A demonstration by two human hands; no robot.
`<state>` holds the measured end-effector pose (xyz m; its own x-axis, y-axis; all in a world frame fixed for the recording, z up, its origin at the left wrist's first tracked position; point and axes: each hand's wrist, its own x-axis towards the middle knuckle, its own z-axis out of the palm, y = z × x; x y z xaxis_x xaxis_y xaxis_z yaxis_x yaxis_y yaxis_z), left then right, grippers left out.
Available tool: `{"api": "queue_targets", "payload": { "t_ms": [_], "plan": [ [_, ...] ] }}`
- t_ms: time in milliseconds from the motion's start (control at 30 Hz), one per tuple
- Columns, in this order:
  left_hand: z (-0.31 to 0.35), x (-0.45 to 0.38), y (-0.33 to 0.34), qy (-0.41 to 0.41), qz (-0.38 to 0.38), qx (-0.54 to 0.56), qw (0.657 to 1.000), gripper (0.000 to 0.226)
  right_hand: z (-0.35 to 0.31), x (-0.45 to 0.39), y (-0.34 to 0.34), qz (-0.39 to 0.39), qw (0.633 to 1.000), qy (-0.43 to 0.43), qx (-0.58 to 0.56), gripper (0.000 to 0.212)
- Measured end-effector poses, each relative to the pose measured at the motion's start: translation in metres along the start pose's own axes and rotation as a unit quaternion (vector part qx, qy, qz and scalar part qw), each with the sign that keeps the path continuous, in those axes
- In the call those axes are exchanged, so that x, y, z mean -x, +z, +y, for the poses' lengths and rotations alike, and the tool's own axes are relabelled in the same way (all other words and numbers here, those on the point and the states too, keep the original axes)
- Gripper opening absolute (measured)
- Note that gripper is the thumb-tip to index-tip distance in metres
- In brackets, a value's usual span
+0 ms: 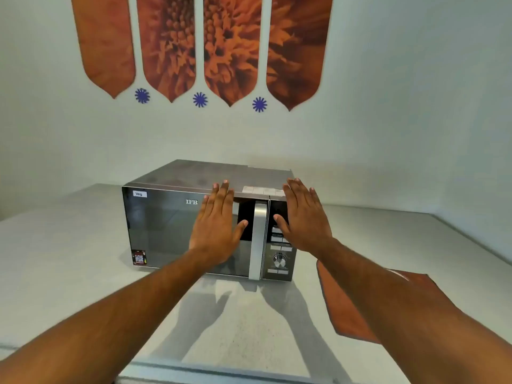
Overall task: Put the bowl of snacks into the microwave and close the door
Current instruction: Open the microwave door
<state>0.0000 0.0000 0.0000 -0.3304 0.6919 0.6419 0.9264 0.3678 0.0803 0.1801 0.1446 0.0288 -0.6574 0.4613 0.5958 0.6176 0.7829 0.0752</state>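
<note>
Steel IFB microwave w/ "Veg" label, door closed, left hand & right hand grips released

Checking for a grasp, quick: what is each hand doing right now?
Left hand: open, fingers spread, holding nothing.
Right hand: open, fingers spread, holding nothing.

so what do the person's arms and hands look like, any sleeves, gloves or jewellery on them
Both arms are bare along all that shows: no sleeve edge in view. The left hand and the right hand wear no gloves, and no rings, watch or bracelet show on the fingers or wrists. The fingernails are short and unpainted.
</note>
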Motion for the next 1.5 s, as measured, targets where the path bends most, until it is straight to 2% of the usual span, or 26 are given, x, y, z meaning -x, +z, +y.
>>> {"api": "queue_targets", "payload": {
  "t_ms": [167,433,500,600,667,767,867,1067,1133,1267,1400,1500],
  "plan": [
    [0.015,0.03,0.024,-0.045,-0.022,0.07,0.996,0.082,0.004,0.01,0.023,-0.033,0.999,-0.003,0.002,0.077],
    [0.033,0.051,0.062,-0.165,-0.013,0.202,0.965,0.063,0.003,0.011,0.035,0.031,1.0,0.002,-0.006,0.071],
    [0.037,0.05,0.07,-0.206,-0.028,0.283,0.936,0.053,0.003,0.01,0.04,0.041,0.999,0.005,0.002,0.073],
    [0.043,0.048,0.075,-0.292,-0.059,0.461,0.836,0.041,0.003,0.007,0.044,0.041,0.999,0.014,0.008,0.077],
    [0.048,0.047,0.078,-0.319,-0.082,0.503,0.799,0.037,0.003,0.006,0.048,0.042,0.999,0.019,0.002,0.079],
    [0.056,0.047,0.087,-0.306,-0.117,0.516,0.791,0.042,0.002,0.004,0.052,0.055,0.998,0.027,-0.002,0.082],
    [0.065,0.045,0.093,-0.297,-0.11,0.541,0.779,0.042,0.0,0.003,0.056,0.082,0.996,0.029,0.005,0.085],
    [0.072,0.035,0.098,-0.32,-0.084,0.613,0.718,0.048,0.0,0.002,0.058,0.116,0.993,0.022,0.012,0.088],
    [0.073,0.032,0.098,-0.322,-0.085,0.612,0.717,0.048,0.0,0.002,0.056,0.11,0.994,0.022,0.015,0.088],
    [0.08,0.031,0.102,-0.321,-0.089,0.583,0.741,0.051,0.0,0.003,0.051,0.107,0.994,0.023,0.028,0.089],
    [0.086,0.032,0.107,-0.326,-0.056,0.591,0.736,0.057,0.002,0.002,0.051,0.115,0.992,0.019,0.047,0.09],
    [0.088,0.032,0.111,-0.334,-0.034,0.585,0.738,0.052,0.002,0.001,0.053,0.121,0.992,0.02,0.029,0.091]
  ]
}}
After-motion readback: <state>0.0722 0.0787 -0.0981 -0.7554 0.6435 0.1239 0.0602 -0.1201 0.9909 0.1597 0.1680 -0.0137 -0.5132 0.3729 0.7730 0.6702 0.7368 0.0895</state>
